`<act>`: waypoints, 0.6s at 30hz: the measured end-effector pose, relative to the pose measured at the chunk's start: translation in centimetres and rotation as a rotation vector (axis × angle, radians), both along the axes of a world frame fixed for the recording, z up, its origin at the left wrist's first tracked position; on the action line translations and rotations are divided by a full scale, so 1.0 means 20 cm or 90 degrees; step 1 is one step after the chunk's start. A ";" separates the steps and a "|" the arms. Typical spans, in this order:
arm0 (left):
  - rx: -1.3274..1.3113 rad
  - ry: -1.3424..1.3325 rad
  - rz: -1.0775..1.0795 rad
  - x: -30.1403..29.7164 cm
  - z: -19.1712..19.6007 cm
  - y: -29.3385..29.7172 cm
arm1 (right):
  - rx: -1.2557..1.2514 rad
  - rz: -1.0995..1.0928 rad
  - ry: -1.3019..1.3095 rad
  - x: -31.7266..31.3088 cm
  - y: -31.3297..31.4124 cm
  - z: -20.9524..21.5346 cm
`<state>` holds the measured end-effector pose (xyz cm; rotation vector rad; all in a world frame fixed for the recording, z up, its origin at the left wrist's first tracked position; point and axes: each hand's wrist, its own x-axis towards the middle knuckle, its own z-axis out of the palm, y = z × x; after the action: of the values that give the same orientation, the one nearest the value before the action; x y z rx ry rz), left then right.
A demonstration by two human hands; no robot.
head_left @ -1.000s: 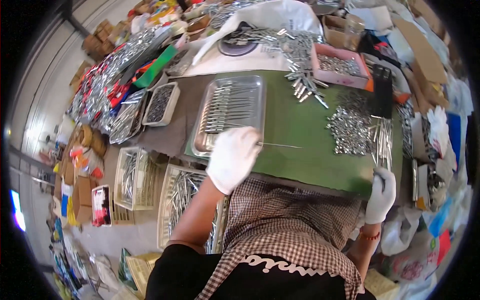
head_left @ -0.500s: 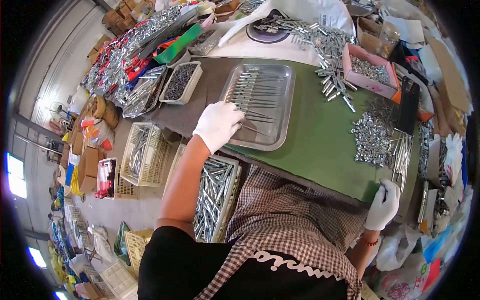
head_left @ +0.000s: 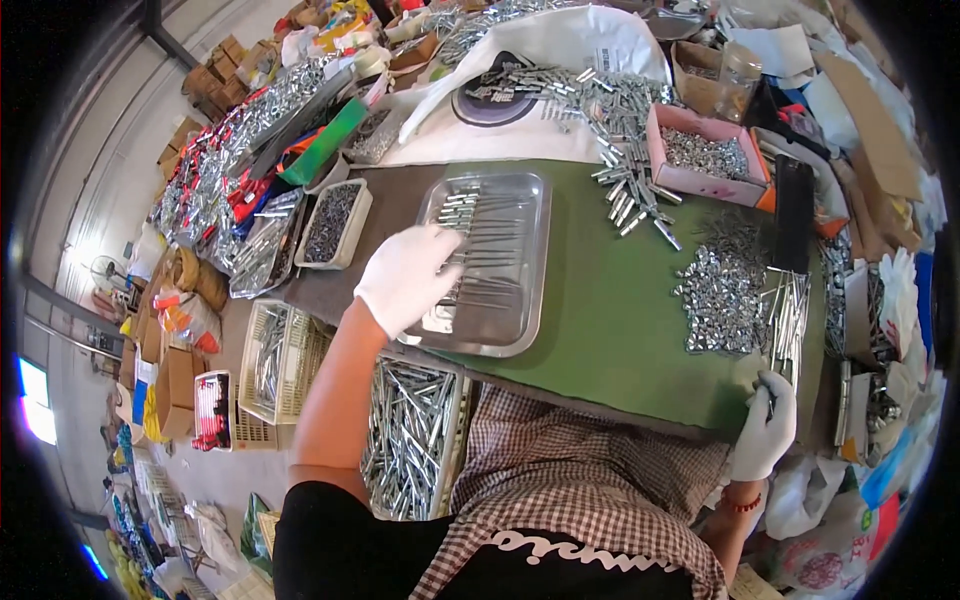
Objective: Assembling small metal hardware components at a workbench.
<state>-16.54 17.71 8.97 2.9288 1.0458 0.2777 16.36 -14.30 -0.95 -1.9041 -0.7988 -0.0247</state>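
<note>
My left hand (head_left: 408, 280), in a white glove, reaches over the left side of a clear shallow tray (head_left: 541, 290). Its fingers are apart above a row of slim metal rods (head_left: 495, 238) with thicker silver sleeves, and it hides the lower sleeves. A few rods lie lower in the tray, their thin ends toward the right. My right hand (head_left: 766, 430), gloved too, is at the right front edge of the green mat (head_left: 610, 330). Its thumb and fingers are pinched round something small and dark, just below a bundle of long silver rods (head_left: 790, 320).
Small shiny metal pieces (head_left: 720, 295) are heaped on the mat's right. A pink box (head_left: 700, 180) and a white tub (head_left: 348, 225) hold small parts. Silver tubes (head_left: 625, 195) spill off a white sack (head_left: 425, 125). A crate of metal tubes (head_left: 410, 440) stands below the table's left edge.
The view has shifted, so the table sits lower. My left hand has moved up along the row, and a rod at its fingertips now lies in the tray. My right hand stays pinched.
</note>
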 end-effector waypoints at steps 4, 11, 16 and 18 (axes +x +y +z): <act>0.027 -0.067 -0.082 0.20 -0.01 0.35 | -0.042 -0.002 -0.129 0.02 0.05 -0.04; 0.026 -0.005 0.095 0.28 -0.33 1.32 | -0.110 -0.002 -0.194 -0.02 0.07 0.01; -0.062 0.052 0.359 0.50 -0.42 1.59 | -0.179 -0.056 -0.238 -0.04 0.05 0.01; -0.034 0.025 0.383 0.45 -0.47 1.73 | -0.204 -0.045 -0.227 -0.06 0.06 0.04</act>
<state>-7.49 52.29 -0.45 2.5039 1.8844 0.1906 15.19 -13.08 -0.25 -2.2671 -1.0210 -0.3038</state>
